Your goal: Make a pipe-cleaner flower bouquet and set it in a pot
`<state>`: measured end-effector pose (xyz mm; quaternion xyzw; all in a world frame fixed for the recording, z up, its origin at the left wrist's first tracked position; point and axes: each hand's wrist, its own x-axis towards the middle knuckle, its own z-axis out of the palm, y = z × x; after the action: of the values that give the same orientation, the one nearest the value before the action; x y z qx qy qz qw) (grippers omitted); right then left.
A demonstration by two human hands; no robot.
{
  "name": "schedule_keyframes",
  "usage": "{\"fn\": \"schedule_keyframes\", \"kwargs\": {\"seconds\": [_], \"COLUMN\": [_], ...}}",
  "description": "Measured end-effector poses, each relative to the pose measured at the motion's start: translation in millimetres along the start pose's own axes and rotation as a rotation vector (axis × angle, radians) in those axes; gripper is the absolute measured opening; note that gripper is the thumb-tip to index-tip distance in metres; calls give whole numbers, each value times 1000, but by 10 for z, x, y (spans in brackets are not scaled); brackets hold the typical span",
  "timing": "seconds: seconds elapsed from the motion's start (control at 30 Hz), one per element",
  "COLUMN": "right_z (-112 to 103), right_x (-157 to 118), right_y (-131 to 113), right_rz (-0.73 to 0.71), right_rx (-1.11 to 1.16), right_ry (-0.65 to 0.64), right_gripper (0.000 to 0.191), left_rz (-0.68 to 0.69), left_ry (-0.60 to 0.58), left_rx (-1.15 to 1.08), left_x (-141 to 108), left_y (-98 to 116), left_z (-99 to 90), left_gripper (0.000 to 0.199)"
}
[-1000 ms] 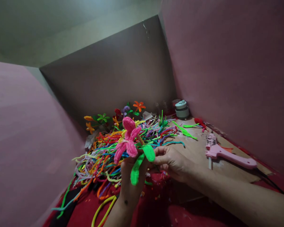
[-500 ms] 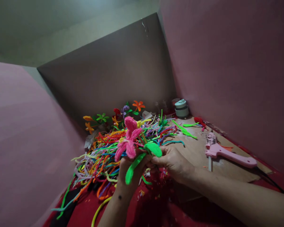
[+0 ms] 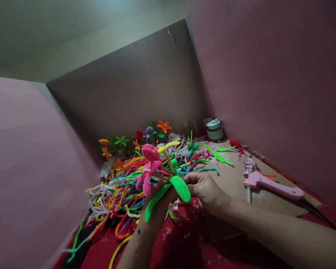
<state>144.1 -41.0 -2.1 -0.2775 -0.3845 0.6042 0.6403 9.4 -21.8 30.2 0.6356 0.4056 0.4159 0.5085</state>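
Turned more side-on since the earlier frame, a fuzzy pink pipe-cleaner flower stands above the left hand, its grip clamped on the stem. Right hand: beside a fuzzy green leaf, pinch indeterminable. Pink walls flank a red-clothed worktop.

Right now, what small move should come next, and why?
Perhaps use the right hand to lift the green, fuzzy, oblong leaf beside it slightly: the leaf's tip hangs lower in view than its base, and the left hand appears to hold the pink, fuzzy-petalled flower.
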Motion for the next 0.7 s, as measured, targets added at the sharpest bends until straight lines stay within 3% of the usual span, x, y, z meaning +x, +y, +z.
{"fn": "schedule_keyframes", "kwargs": {"seconds": [0.37,0.47,0.7], "right_z": [11,28,65], "right_x": [17,-14,-129], "right_y": [8,7,-22], "right_rz": [80,40,-127], "right_rx": [-1,-81,-322], "right_ry": [38,35,-135], "right_gripper": [29,24,22], "left_rz": [-64,-36,35], "left_ry": [95,116,136], "left_rx": [-131,-127,-151], "left_x": [6,5,35], "left_y": [4,5,-94], "left_z": [35,52,-15], "left_gripper": [13,13,15]}}
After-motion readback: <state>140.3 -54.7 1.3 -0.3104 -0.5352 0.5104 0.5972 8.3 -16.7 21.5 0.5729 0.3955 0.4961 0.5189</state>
